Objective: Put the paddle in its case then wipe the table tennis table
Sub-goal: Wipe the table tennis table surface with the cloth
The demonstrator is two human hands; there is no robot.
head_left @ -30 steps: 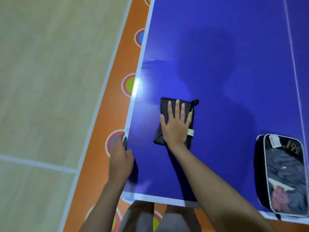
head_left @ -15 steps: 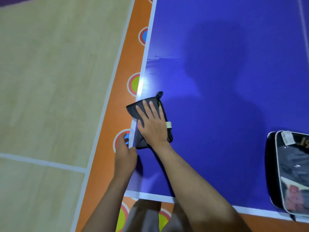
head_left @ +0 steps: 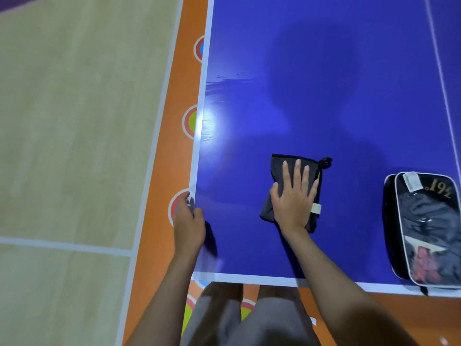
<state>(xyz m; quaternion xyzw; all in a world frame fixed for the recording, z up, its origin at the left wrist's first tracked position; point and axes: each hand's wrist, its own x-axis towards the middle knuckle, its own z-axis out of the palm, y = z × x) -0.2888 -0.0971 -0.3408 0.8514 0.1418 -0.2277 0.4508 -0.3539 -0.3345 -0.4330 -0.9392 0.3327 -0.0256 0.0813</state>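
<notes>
A folded black cloth (head_left: 278,171) lies on the blue table tennis table (head_left: 324,83), near its front left corner. My right hand (head_left: 294,196) presses flat on the cloth with straight, spread fingers. My left hand (head_left: 188,221) grips the table's left edge, fingers curled round it. The black paddle case (head_left: 429,231) with white piping lies at the front right; something red shows through its clear window.
The table's white border line (head_left: 199,146) runs along the left and front edges. An orange floor strip (head_left: 172,121) with coloured circles lies beside the table, pale wooden flooring (head_left: 74,121) further left. A white centre line (head_left: 441,83) crosses the table at right.
My right hand has slid the cloth from the table's left edge rightward towards the middle. My left hand has stayed on the left edge.
</notes>
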